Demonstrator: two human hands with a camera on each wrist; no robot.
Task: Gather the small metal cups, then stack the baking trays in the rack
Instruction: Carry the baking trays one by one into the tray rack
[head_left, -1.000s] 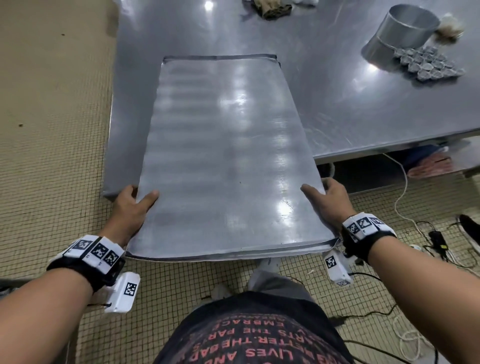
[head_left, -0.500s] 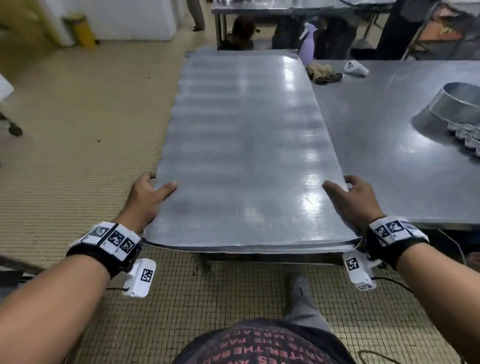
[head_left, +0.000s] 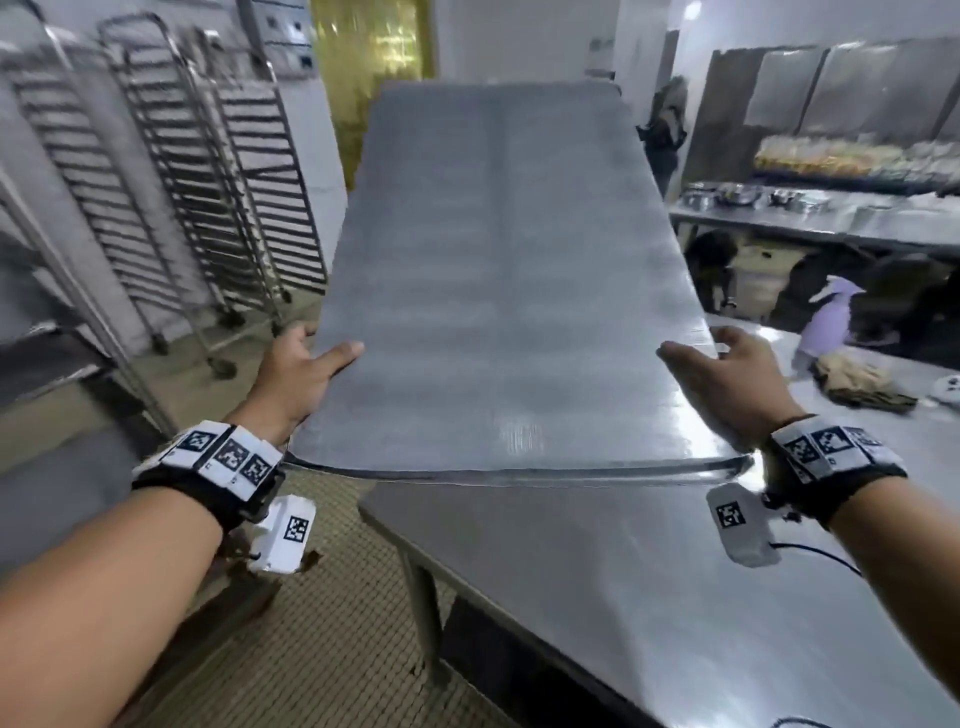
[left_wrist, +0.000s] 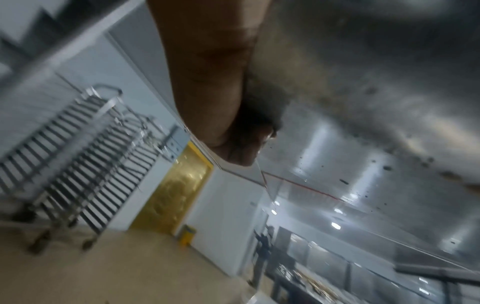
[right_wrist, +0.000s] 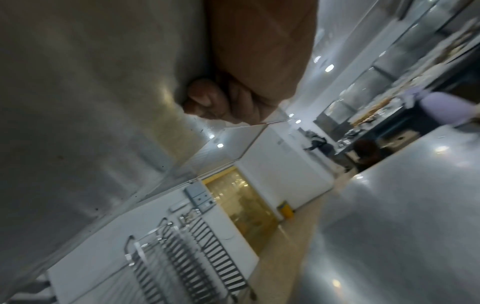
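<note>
A large flat baking tray (head_left: 498, 291) is held in the air in front of me, its far end tipped up. My left hand (head_left: 301, 369) grips the tray's left edge, thumb on top and fingers underneath. My right hand (head_left: 727, 374) grips the right edge the same way. In the left wrist view the left hand (left_wrist: 221, 98) curls under the tray's speckled underside (left_wrist: 363, 102). The right hand (right_wrist: 233, 96) shows curled under the tray (right_wrist: 91, 102) in the right wrist view. Empty wheeled tray racks (head_left: 208, 182) stand to the left. The small metal cups are out of view.
A steel table (head_left: 675, 597) lies below and to the right, with a purple spray bottle (head_left: 831, 322) and a bundled cloth (head_left: 857, 382) on it. A person (head_left: 665, 130) stands at the back. Counters with bowls (head_left: 831, 208) line the right wall. The floor is tiled.
The tray has come up off the table and I have turned left with it. The racks have come into view and the cups have dropped out.
</note>
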